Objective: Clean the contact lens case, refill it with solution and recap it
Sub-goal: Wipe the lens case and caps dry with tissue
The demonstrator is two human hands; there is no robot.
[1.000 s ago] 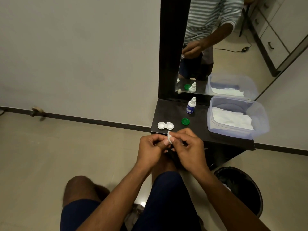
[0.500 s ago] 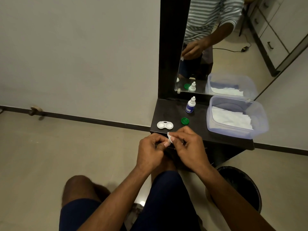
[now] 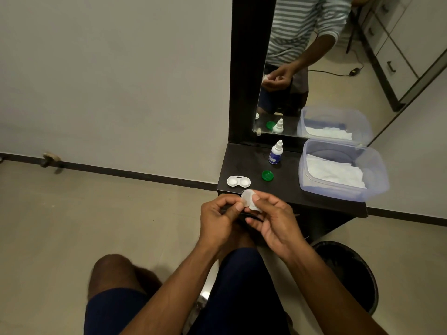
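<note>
A white two-well lens case [image 3: 238, 181] lies uncapped near the front left of the dark shelf [image 3: 285, 189]. A green cap [image 3: 267, 175] rests just to its right. The small solution bottle [image 3: 275, 153] stands upright behind them, capped. In front of the shelf edge, my left hand [image 3: 219, 220] pinches a white cap [image 3: 246, 197]. My right hand [image 3: 273, 223] presses a small piece of tissue [image 3: 254, 206] against that cap with its thumb.
A clear plastic tub [image 3: 377, 180] holding white tissues takes up the right of the shelf. A mirror [image 3: 314, 68] rises behind the shelf. A black waste bin [image 3: 355, 272] stands on the floor at the lower right. My knees are below the hands.
The white cap has turned so more of its round face shows. My right hand's lower fingers have spread apart, and both hands have stayed in front of the shelf.
</note>
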